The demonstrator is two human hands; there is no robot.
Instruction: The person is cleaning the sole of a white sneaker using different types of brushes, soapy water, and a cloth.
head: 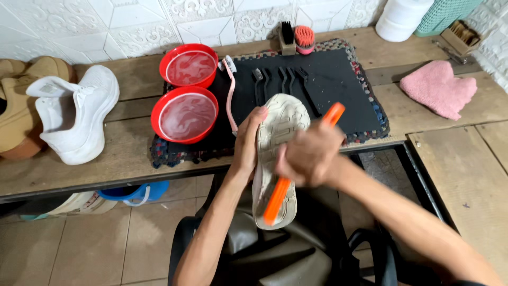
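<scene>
My left hand (247, 142) grips a pale shoe (280, 124) turned sole-up, toe pointing away, above my lap. My right hand (309, 156) is closed around an orange-handled brush (276, 200) laid along the sole; the handle's far end sticks out past my knuckles. The brush head is blurred against the heel part of the sole.
Two red bowls (188, 65) (184, 114) of soapy water sit on a dark mat (338, 85) with a pink toothbrush (230, 95) and several black brushes (280, 79). A white sneaker (79, 111) and tan shoes (16, 106) lie left. A pink cloth (438, 87) lies right; scrub brushes (296, 38) stand behind.
</scene>
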